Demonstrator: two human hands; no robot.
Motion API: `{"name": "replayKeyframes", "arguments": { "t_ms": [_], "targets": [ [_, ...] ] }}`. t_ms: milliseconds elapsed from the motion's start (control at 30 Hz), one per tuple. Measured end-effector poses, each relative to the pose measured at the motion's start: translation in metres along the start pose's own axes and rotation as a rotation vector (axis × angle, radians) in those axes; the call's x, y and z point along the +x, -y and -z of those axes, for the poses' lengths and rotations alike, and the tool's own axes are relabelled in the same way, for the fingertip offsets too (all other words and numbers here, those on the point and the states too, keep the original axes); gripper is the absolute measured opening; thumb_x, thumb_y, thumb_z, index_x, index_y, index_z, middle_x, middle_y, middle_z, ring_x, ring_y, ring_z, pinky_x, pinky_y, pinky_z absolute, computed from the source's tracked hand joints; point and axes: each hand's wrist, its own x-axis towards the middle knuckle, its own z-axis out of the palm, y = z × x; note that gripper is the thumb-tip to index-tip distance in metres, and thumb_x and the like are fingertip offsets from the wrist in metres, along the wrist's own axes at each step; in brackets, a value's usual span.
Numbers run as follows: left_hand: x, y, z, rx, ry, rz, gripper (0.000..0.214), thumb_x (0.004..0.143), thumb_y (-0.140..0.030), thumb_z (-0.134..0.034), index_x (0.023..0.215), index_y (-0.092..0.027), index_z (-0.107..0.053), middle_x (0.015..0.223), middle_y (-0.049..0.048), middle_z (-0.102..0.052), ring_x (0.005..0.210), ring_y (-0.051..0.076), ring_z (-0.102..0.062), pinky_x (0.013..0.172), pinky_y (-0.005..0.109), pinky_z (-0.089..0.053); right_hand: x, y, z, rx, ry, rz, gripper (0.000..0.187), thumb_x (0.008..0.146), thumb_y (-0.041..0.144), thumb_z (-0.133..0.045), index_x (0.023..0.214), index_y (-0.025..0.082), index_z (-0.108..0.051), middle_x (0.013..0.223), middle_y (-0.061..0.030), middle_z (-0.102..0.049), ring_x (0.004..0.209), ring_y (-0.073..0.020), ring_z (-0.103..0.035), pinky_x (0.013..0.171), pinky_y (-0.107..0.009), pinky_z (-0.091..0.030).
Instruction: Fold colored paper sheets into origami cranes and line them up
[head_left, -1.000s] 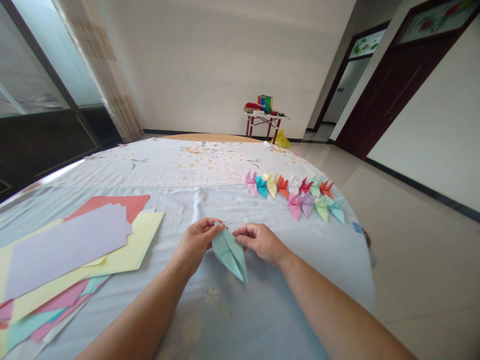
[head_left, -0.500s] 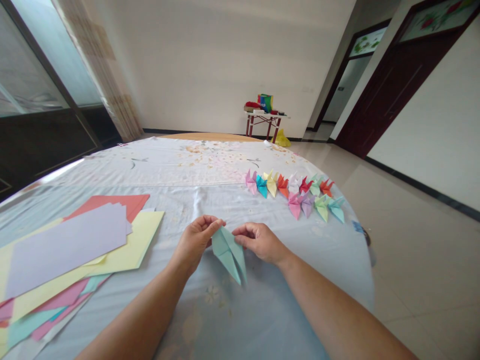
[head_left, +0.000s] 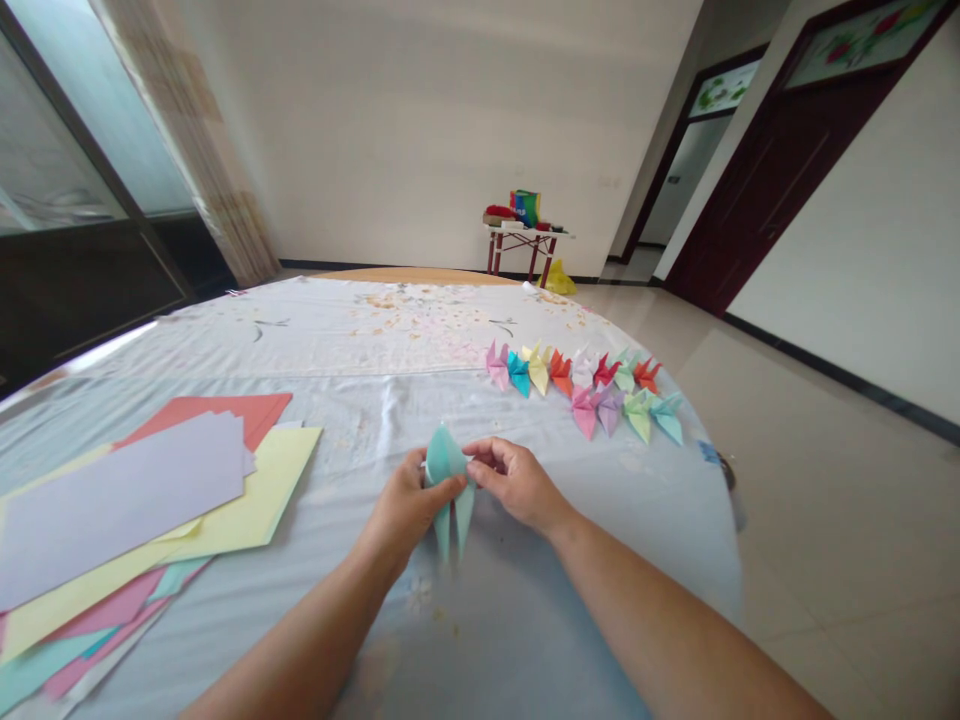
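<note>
Pinching the teal folded paper (head_left: 448,485) upright, both hands (head_left: 465,490) closed on it

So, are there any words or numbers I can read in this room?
Nothing here can be read.
Multicoloured box on the small red-legged table at the far wall: any print is too blurred.
Folded mint-green paper pinched by the left hand and right hand: blank.
Loose coloured paper sheets: blank.
</note>
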Motion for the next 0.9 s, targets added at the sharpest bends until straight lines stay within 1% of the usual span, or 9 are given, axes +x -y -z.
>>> {"name": "replayKeyframes", "arguments": {
  "t_ms": [67, 133, 300, 433, 600, 733, 900],
  "targets": [
    [0.0004, 0.0021, -0.0001, 0.063, -0.033, -0.031, 0.043, 0.058, -0.031, -0.073, 0.093, -0.014, -0.055, 0.064, -0.0018, -0.062, 0.056, 0.013, -0.057, 0.052, 0.023, -0.043, -0.0006, 0.0021, 0.0001, -0.024, -0.032, 0.011, 0.027, 0.074, 0.035, -0.06, 0.093, 0.017, -0.06, 0.078, -0.0016, -0.061, 0.07, -0.0124, -0.054, 0.065, -0.025, -0.042],
    [-0.0006, 0.0023, -0.001, 0.094, -0.034, -0.034, 0.044, 0.058, -0.03, -0.072, 0.096, -0.015, -0.054, 0.061, -0.0029, -0.061, 0.052, 0.012, -0.055, 0.05, 0.022, -0.042, -0.0007, 0.004, 0.0005, -0.02, -0.059, 0.017, 0.028, 0.071, 0.038, -0.063, 0.089, 0.016, -0.06, 0.077, -0.0012, -0.061, 0.069, -0.0121, -0.053, 0.064, -0.024, -0.041],
    [-0.004, 0.0011, -0.0041, 0.144, 0.013, -0.063, 0.045, 0.058, -0.025, -0.071, 0.098, -0.017, -0.054, 0.063, -0.0024, -0.063, 0.053, 0.013, -0.058, 0.049, 0.022, -0.043, 0.0001, 0.005, 0.0009, 0.025, -0.033, -0.006, 0.028, 0.069, 0.041, -0.065, 0.08, 0.016, -0.06, 0.073, -0.0006, -0.06, 0.065, -0.0109, -0.051, 0.061, -0.023, -0.039],
    [-0.0046, 0.0016, -0.0045, 0.191, 0.02, -0.045, 0.049, 0.06, -0.026, -0.069, 0.104, -0.017, -0.049, 0.064, -0.0025, -0.062, 0.053, 0.013, -0.057, 0.048, 0.022, -0.043, 0.0013, 0.003, 0.0009, 0.126, -0.027, -0.046, 0.027, 0.069, 0.041, -0.065, 0.075, 0.015, -0.059, 0.064, 0.0023, -0.055, 0.057, -0.0082, -0.045, 0.056, -0.022, -0.036],
    [-0.0055, 0.0025, -0.0051, 0.241, 0.056, -0.072, 0.047, 0.064, -0.026, -0.064, 0.107, -0.016, -0.048, 0.069, -0.0027, -0.061, 0.058, 0.013, -0.056, 0.051, 0.022, -0.043, 0.0018, 0.0037, 0.0015, 0.222, -0.028, -0.12, 0.028, 0.064, 0.04, -0.068, 0.071, 0.015, -0.059, 0.059, 0.0042, -0.051, 0.05, -0.0059, -0.038, 0.05, -0.021, -0.031],
    [-0.0054, 0.0023, -0.0051, 0.283, 0.087, -0.094, 0.048, 0.063, -0.026, -0.064, 0.107, -0.015, -0.049, 0.07, -0.0027, -0.061, 0.061, 0.013, -0.056, 0.054, 0.023, -0.043, 0.0011, 0.0061, 0.0021, 0.245, -0.018, -0.151, 0.029, 0.063, 0.04, -0.069, 0.071, 0.014, -0.059, 0.058, 0.0045, -0.05, 0.048, -0.0053, -0.037, 0.048, -0.02, -0.029],
    [-0.0048, 0.0011, -0.0046, 0.301, 0.114, -0.098, 0.051, 0.062, -0.025, -0.063, 0.11, -0.014, -0.048, 0.072, -0.0015, -0.061, 0.064, 0.014, -0.056, 0.057, 0.024, -0.043, 0.0014, 0.0066, 0.0017, 0.257, -0.017, -0.172, 0.03, 0.061, 0.041, -0.07, 0.068, 0.015, -0.056, 0.056, 0.0052, -0.049, 0.047, -0.005, -0.037, 0.047, -0.02, -0.029]
  ]
}}
